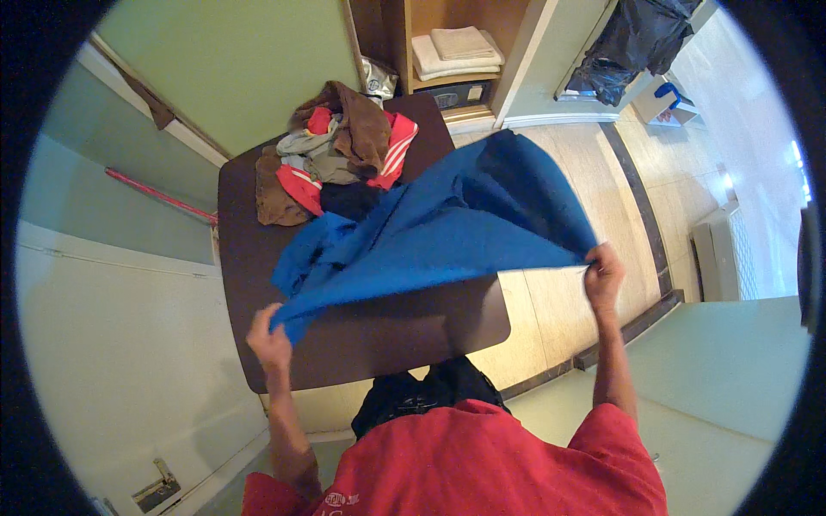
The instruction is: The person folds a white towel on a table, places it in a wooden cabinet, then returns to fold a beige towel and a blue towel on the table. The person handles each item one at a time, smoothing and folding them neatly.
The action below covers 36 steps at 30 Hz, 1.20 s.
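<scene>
A large piece of blue fabric (445,238), its exact kind unclear, is stretched between my two hands over a dark brown table (413,342). My left hand (270,338) grips one corner above the table's near left part. Out past the table's right edge, my right hand (604,274) pinches another corner. The near edge runs taut between them, while the far right part billows up and looks blurred. Behind the fabric lies a heap of crumpled clothes: a brown garment (361,129), a red one with white stripes (397,148) and a grey-green one (329,158).
Folded towels (458,51) sit on a wooden shelf above a black safe (461,95). A black plastic bag (626,51) hangs at the upper right. Walls close in at left, and a white heater-like unit (719,251) stands at right.
</scene>
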### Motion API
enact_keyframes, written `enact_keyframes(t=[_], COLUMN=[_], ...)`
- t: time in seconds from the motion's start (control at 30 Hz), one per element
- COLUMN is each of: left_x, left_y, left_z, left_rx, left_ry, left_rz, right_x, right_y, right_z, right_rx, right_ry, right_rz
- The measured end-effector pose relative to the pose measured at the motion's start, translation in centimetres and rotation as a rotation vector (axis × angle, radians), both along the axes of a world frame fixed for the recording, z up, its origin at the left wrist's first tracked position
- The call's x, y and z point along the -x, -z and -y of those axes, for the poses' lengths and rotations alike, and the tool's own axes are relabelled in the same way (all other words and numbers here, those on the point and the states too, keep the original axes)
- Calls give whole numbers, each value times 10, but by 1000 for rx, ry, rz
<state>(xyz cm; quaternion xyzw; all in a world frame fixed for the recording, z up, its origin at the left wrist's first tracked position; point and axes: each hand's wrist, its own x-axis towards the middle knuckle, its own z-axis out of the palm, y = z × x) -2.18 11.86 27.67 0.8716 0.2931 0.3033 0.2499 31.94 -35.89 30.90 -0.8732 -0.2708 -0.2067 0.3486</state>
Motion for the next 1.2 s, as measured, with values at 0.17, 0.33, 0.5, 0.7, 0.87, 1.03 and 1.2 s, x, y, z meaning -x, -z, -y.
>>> enact_keyframes(t=[0.17, 0.33, 0.5, 0.7, 0.87, 1.03, 1.2], left_x=[19, 29, 32, 26, 22, 20, 51], left_y=[62, 79, 90, 99, 100, 93, 112], left_z=[35, 43, 63, 85, 85, 77, 67], left_rx=[173, 162, 164, 245, 233, 320, 358], left_ry=[30, 5, 25, 46, 107, 266, 504], left_rz=[-165, -255, -314, -322, -320, -338, -498], right_x=[35, 60, 81, 125, 205, 259, 305], right_y=[141, 208, 242, 244, 197, 168, 153], right_z=[35, 38, 35, -55, -171, -246, -301], right_rx=[248, 418, 471, 193, -69, -411, -821], right_ry=[224, 325, 361, -20, -552, -532, -274], right_rz=[-236, -492, -633, -1068, -1892, -2275, -2264])
